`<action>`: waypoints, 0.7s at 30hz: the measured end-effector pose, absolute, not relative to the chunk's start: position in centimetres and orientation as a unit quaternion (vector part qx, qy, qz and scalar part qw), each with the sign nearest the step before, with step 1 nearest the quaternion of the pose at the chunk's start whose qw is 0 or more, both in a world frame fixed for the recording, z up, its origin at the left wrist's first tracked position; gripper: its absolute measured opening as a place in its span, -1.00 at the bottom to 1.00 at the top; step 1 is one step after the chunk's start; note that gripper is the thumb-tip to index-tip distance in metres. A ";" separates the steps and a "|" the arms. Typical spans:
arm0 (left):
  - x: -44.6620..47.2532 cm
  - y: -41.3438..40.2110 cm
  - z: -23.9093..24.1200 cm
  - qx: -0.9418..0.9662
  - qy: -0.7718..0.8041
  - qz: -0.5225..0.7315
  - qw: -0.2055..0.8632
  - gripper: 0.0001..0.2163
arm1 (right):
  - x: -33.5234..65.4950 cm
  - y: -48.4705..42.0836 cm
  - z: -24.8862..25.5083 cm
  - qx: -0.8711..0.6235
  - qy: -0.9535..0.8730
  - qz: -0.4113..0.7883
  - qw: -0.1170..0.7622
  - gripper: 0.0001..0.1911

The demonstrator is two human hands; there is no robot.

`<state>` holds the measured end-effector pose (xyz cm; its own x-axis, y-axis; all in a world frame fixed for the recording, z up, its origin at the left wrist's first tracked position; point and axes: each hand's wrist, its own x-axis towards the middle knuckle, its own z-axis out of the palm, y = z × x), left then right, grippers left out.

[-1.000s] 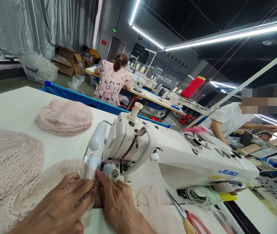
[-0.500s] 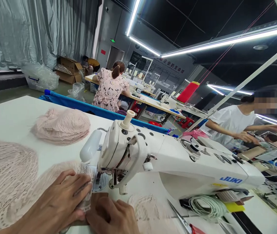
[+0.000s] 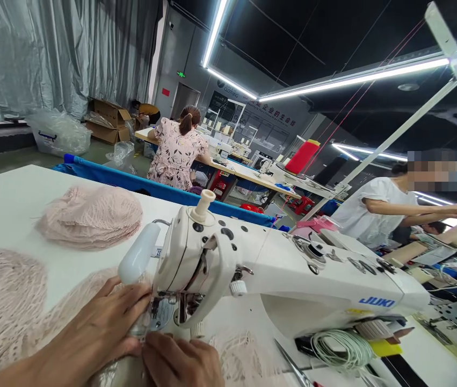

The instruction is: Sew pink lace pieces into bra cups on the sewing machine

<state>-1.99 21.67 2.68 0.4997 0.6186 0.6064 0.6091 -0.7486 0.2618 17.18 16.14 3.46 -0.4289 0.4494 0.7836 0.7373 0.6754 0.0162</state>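
A white sewing machine stands across the table in front of me. Its needle plate shows just past my fingertips. My left hand is closed on pale pink lace fabric, fingers pressing it down left of the plate and thumb tucked in towards the right hand. Close against that thumb, my right hand is curled with its fingertips together near the front of the plate; whatever they pinch is hidden. Another pale lace piece lies just right of my right hand.
Stacked lace lies at the back left, with a larger lace pile nearer. Scissors and a coil of pale cord lie right of my hands. A co-worker in white stands at the right; another person sits ahead.
My right hand has shifted slightly left, closer to the left hand; the brown patch seen between the hands is no longer visible. The view has shifted a little. The co-worker at right has reached further right.
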 end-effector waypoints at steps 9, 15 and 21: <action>-2.1 23.3 3.7 0.894 0.373 0.239 0.064 -0.75 | 18.9 16.0 3.4 -0.382 -0.863 -0.179 0.278 -0.79; -1.8 23.2 2.8 0.888 0.378 0.263 0.012 -0.62 | 17.8 16.7 2.4 -0.393 -0.822 -0.210 0.356 -0.71; -1.6 20.3 1.9 0.894 0.275 0.346 -0.074 -0.81 | 16.0 16.8 0.8 -0.413 -0.731 -0.220 0.497 -0.64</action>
<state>-1.64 20.33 1.90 0.6098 0.4404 0.6589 0.5429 -0.8378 0.0575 15.97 16.82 0.78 -0.1657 0.3845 0.9081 0.8220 0.5626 -0.0883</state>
